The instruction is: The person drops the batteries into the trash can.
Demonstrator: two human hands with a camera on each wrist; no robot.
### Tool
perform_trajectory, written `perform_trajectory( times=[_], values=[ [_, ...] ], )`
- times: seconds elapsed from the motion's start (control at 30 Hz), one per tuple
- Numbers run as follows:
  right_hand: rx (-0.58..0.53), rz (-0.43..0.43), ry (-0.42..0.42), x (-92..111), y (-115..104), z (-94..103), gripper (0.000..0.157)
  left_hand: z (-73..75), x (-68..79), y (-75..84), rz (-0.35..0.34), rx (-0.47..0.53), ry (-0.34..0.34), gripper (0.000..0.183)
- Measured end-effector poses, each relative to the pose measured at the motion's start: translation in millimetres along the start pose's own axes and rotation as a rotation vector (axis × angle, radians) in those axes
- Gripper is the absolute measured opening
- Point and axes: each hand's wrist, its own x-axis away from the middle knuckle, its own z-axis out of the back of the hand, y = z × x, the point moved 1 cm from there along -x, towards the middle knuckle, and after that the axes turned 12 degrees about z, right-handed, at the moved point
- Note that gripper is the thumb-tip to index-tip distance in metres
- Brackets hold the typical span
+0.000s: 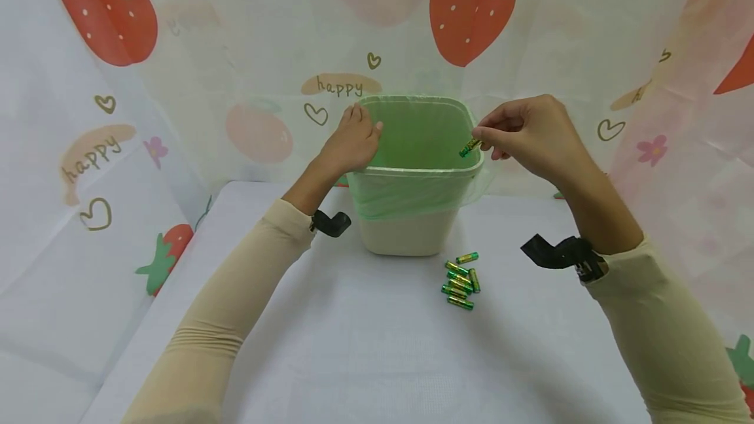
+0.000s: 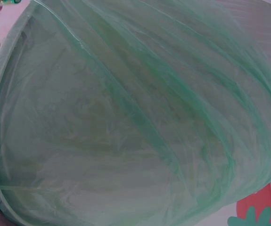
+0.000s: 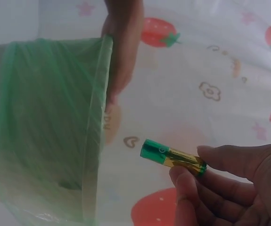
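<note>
A pale trash bin [image 1: 406,234] stands upright on the table, lined with a thin green plastic bag [image 1: 412,195] folded over its rim. My left hand [image 1: 351,139] holds the bin's left rim, with the thumb toward the opening; its grip is partly hidden. At the right rim, my right hand [image 1: 530,139] pinches a green-and-gold battery [image 3: 173,157] by one end between thumb and fingers. In the head view this battery's free end overlaps the bin's right rim. Several more batteries [image 1: 460,281] lie in a loose group on the table, in front of the bin and to its right.
A white cloth covers the table [image 1: 353,358]. Behind it hangs a curtain [image 1: 265,38] printed with strawberries, hearts and the word "happy". Black straps [image 1: 565,254] sit around both wrists. The bag's slack bulges out beside the bin's right wall.
</note>
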Motion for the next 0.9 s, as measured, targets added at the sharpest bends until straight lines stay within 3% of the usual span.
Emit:
perform_trajectory(
  times=[0.33, 0.9],
  values=[
    [-0.041, 0.025, -0.026, -30, 6, -15.4, 0.021, 1.5, 1.1, -1.1, -0.003, -0.007, 0.003, 0.067],
    [-0.038, -0.050, -0.117, -66, 21, -46.6, 0.024, -0.8, 0.5, 1.9, -0.006, 0.000, 0.015, 0.067]
  ],
)
